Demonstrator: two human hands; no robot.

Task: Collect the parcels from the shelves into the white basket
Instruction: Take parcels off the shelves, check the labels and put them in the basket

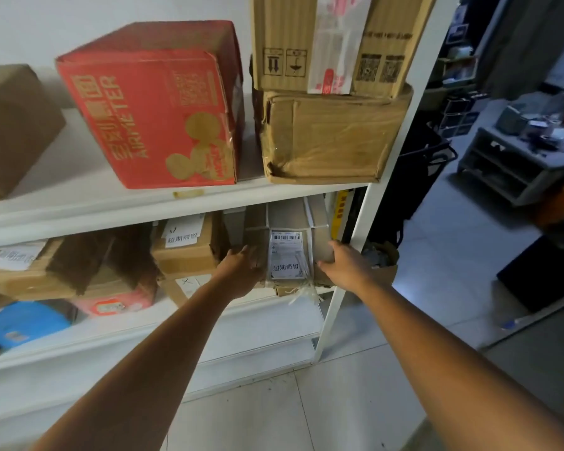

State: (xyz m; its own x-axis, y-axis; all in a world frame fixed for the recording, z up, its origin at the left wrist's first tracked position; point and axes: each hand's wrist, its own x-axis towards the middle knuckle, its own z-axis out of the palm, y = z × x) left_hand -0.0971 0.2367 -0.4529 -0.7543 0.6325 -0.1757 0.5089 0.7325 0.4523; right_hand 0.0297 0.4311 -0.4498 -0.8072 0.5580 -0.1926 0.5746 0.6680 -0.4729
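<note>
step: taking parcel (pixel 287 255) from right end of lower shelf (pixel 267 309) | left hand (pixel 241 268) flat on its left side; right hand (pixel 345 265) grips its right edge | next: likely slide it forward, level; basket unseen

We are standing in what is looking like a parcel storeroom or pick-up depot. White metal shelving (pixel 144 216) is carrying tiers of cardboard boxes: a red printed carton (pixel 157 109), a dented brown box (pixel 332 138) with a handling-marked carton (pixel 284 43) stacked on it, and a labelled carton (pixel 287 245) bearing a barcode slip. A neighbouring box (pixel 189 255) is wearing a similar white sticker. Beyond the shelf post, a pale tiled floor (pixel 437 255) is running toward a grey cluttered rack (pixel 508 164).
</note>
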